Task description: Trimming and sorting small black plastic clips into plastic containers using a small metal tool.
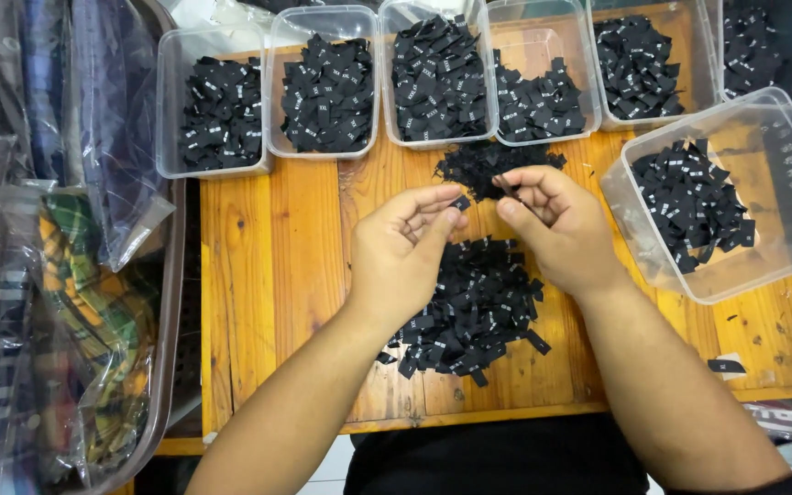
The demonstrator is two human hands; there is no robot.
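Note:
My left hand hovers over a wooden tabletop, pinching a small black fabric label between thumb and fingertips. My right hand is close beside it, fingers curled, its fingertips at another small black label. Beneath both hands lies a large loose pile of black labels. A smaller pile lies just beyond the fingertips.
Several clear plastic tubs holding black labels line the table's far edge. A larger tub with labels sits tilted at the right. A single label lies near the right front corner. Bagged folded garments are stacked at the left.

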